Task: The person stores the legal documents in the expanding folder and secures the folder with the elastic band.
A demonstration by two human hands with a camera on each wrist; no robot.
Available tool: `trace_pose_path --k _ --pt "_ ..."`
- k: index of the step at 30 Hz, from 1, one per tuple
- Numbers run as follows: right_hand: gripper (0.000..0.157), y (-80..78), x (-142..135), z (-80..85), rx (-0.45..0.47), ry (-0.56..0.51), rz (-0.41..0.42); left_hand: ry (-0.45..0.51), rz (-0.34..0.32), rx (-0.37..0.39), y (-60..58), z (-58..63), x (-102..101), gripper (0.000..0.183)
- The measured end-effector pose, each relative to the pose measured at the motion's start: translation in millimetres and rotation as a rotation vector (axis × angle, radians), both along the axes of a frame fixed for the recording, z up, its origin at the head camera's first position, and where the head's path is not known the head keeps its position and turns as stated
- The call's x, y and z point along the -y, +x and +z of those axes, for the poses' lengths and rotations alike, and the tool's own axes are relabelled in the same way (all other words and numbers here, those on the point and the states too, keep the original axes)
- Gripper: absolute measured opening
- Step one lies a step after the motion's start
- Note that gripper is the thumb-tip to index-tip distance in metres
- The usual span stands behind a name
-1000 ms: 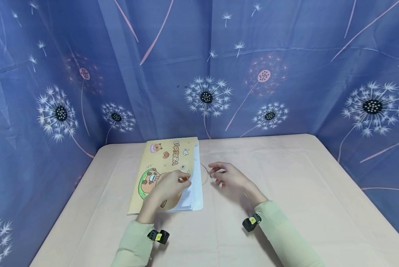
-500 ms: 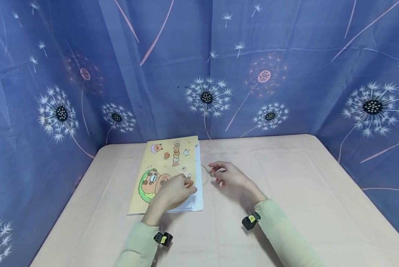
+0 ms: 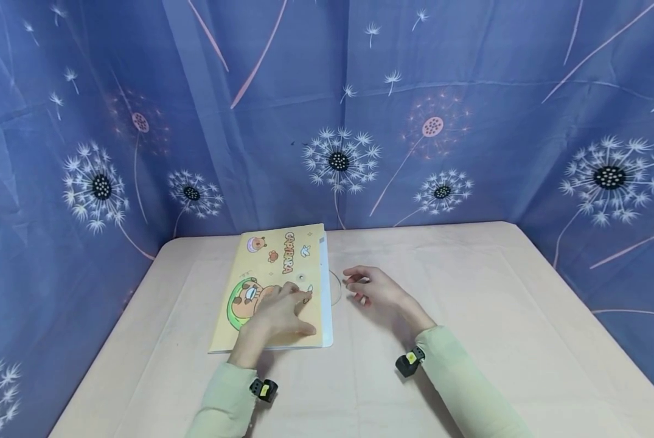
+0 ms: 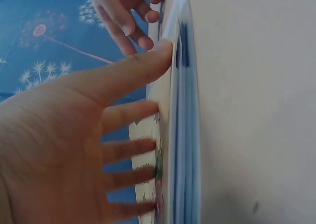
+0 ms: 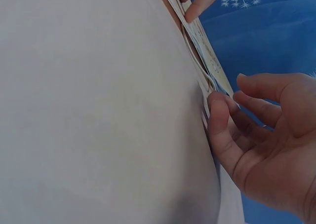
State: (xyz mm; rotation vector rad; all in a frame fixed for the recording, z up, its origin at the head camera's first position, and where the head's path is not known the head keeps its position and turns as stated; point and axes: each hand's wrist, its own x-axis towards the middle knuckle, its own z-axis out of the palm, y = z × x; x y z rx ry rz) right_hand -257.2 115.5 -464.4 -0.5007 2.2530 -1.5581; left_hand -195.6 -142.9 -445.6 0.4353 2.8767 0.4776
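A yellow folder with a capybara cover lies on the table, its cover down over white sheets whose edges show along the right side. On the cover's near half rests my left hand, thumb and fingers spread; in the left wrist view its straight fingers and thumb touch the cover. A thin elastic loop sticks out from the folder's right edge. Beside that loop is my right hand, its fingers loosely bent and its thumb apart from them. In the right wrist view a fingertip meets the elastic loop; a grip on it is not visible.
A pale pink cloth covers the table. A blue curtain with dandelion prints stands behind and along both sides. Wrist cameras are strapped to both forearms.
The folder's near right cover corner, curled up a second ago, now lies flat. My left hand has gone from bent fingers on that corner to spread fingers. The right hand has stayed nearly still.
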Motion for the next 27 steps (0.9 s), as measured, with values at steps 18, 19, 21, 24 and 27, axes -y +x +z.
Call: trace_pose_path --k 18,19,21,24,27 --pt "0.040 -6.5 6 -4.0 0.068 -0.026 -0.002 -0.015 0.136 0.125 -1.7 -4.1 22 0.109" --pt "0.040 -7.8 7 -4.8 0.080 -0.022 -0.007 -0.014 0.137 0.128 -2.0 -3.9 22 0.110" --pt "0.038 -10.7 8 -6.9 0.068 0.007 -0.010 -0.015 0.138 0.132 -2.3 -3.4 22 0.110" --pt "0.034 -15.2 10 -9.6 0.014 0.074 -0.011 -0.012 0.139 0.134 -2.1 -1.9 21 0.110" --pt "0.028 -18.5 12 -11.2 -0.049 0.148 -0.011 -0.012 0.138 0.135 -1.8 -1.3 21 0.109"
